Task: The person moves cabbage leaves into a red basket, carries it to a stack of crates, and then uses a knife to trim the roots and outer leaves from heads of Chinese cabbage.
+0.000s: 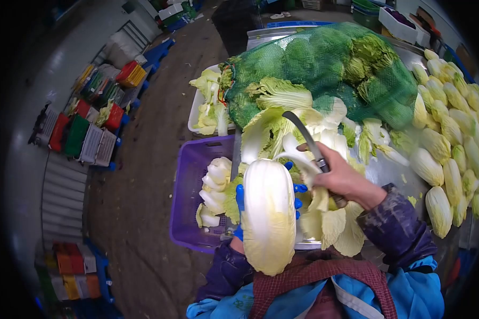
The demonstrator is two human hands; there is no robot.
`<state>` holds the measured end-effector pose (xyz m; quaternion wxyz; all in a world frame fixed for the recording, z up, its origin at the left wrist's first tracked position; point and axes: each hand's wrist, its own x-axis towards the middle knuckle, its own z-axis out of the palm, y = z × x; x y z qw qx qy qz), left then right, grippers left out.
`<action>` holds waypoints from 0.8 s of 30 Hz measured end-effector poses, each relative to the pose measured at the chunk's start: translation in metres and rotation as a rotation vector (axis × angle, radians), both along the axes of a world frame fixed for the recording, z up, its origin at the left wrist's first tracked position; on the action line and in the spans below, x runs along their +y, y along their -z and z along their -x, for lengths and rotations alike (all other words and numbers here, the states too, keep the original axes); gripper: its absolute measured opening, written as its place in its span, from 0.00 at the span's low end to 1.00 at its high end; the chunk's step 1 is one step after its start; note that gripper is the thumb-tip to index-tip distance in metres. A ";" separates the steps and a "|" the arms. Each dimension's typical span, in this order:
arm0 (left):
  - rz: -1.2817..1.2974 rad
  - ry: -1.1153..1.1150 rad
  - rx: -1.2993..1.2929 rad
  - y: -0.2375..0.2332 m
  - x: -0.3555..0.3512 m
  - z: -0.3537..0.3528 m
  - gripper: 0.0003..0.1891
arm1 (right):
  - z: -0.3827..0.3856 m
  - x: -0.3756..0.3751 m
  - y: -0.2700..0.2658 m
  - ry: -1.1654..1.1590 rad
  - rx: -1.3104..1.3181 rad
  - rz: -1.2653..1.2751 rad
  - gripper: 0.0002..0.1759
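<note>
My left hand (240, 204), in a blue glove, holds a pale napa cabbage (269, 215) upright in front of my chest; only gloved fingertips show around its sides. My right hand (341, 181), bare, grips a knife (305, 137) with a dark curved blade pointing up and left. The same hand pinches a loose outer leaf (318, 199) hanging from the cabbage's right side. Cut leaves (341, 228) lie on the metal table under my right hand.
A green net sack of cabbages (324, 69) fills the metal table (383, 170) ahead. Trimmed cabbages (447, 133) are piled at right. A purple crate (189, 186) and a white crate (196, 114) hold leaf scraps at left. Stacked coloured crates (85, 127) stand across the floor.
</note>
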<state>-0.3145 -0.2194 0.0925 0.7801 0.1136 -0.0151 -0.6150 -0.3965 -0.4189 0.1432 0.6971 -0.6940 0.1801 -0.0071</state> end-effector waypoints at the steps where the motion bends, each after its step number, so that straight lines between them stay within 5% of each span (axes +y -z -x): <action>1: -0.001 -0.008 -0.003 -0.019 -0.005 0.004 0.38 | 0.002 -0.008 0.002 -0.011 -0.019 0.021 0.31; 3: 0.091 -0.093 0.054 -0.045 -0.015 0.003 0.38 | 0.010 -0.023 -0.008 0.061 0.108 0.219 0.32; 5: 0.090 -0.122 0.056 -0.035 -0.008 -0.010 0.35 | 0.017 -0.035 0.024 0.056 -0.064 0.399 0.32; 7: -0.119 -0.137 0.048 -0.010 0.003 -0.024 0.35 | 0.028 -0.026 0.018 0.009 -0.076 1.071 0.29; 9: -0.239 -0.195 0.061 -0.012 -0.001 -0.018 0.37 | 0.030 -0.003 -0.004 0.023 -0.091 0.704 0.26; 11: 0.122 -0.132 -0.107 0.004 -0.010 -0.018 0.39 | 0.038 0.015 -0.021 -0.062 -0.113 0.378 0.31; 13: 0.014 -0.254 -0.225 0.022 -0.016 -0.028 0.36 | 0.048 0.035 -0.010 -0.093 -0.206 0.466 0.42; 15: -0.450 -0.421 -0.488 0.012 -0.040 -0.024 0.35 | 0.058 0.044 0.003 0.013 -0.298 0.651 0.54; 17: -0.520 -0.451 -0.659 0.022 -0.056 -0.021 0.33 | 0.066 0.039 0.012 0.122 -0.206 0.596 0.56; 19: -0.321 -0.323 -0.345 -0.006 -0.085 -0.006 0.32 | 0.084 0.022 0.025 0.282 -0.180 0.683 0.52; 22: -0.222 -0.153 -0.459 -0.023 -0.109 0.013 0.30 | 0.116 -0.014 0.025 0.329 0.010 -0.165 0.36; 24: -0.165 -0.056 -0.535 -0.029 -0.131 0.029 0.30 | 0.140 -0.041 0.050 0.582 -0.070 -0.543 0.31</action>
